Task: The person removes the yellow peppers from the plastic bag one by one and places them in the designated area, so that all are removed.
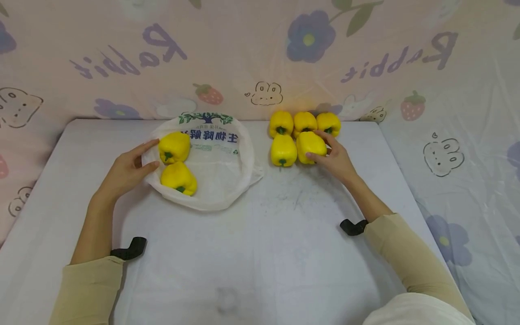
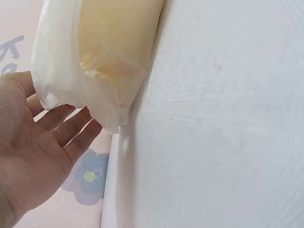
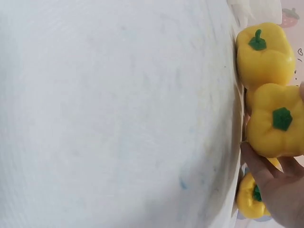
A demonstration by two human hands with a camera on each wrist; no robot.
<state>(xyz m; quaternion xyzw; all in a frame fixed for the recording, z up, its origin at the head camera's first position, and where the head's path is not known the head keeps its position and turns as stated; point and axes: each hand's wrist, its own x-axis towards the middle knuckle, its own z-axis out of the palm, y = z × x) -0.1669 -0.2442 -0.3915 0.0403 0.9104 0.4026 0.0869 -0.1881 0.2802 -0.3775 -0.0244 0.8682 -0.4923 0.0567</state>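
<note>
My left hand touches the left rim of a white plastic bag. In the left wrist view its fingers are fairly straight and spread, with the tips hidden behind the bag. Two yellow bell peppers with green stems lie inside the bag's mouth, one upper and one lower. My right hand grips another yellow bell pepper between thumb and fingers. In the right wrist view that pepper shows its stem toward the camera. It stands at the front right of a cluster of similar peppers.
More yellow bell peppers, one in front and others behind, stand by the table's back edge. A patterned curtain hangs behind the white table. Black wrist mounts, left and right, stick out from the forearms.
</note>
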